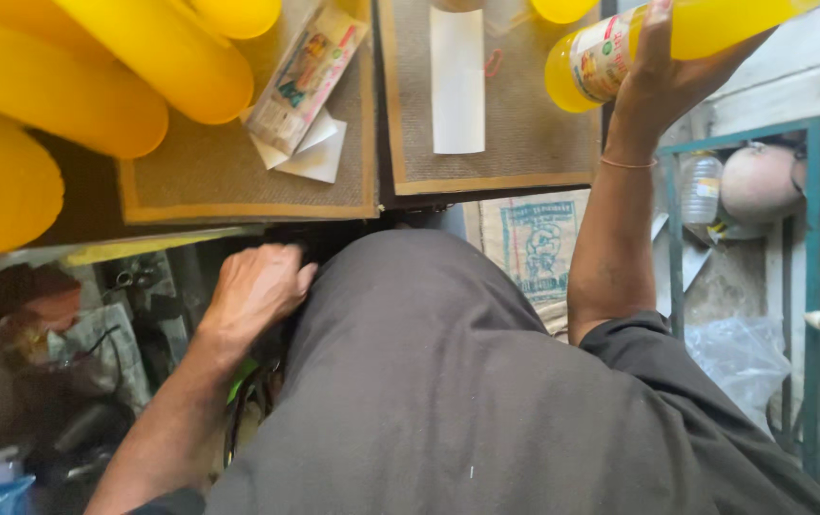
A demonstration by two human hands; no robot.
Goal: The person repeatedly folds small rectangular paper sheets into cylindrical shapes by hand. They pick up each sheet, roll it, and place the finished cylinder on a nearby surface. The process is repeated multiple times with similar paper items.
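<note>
Right hand (663, 76) fingers wrap 1 yellow bottle (620, 43); left hand (255, 286) fingers curled, seemingly empty.

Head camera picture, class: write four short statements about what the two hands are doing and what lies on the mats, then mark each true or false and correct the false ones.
1. The right hand grips a yellow bottle. True.
2. The left hand also holds a bottle. False: it holds no bottle and reaches down beside the dark cloth, below the mats.
3. A white paper strip lies on the right-hand mat. True.
4. The left-hand mat is bare. False: a printed packet and yellow bottles lie on it.
</note>
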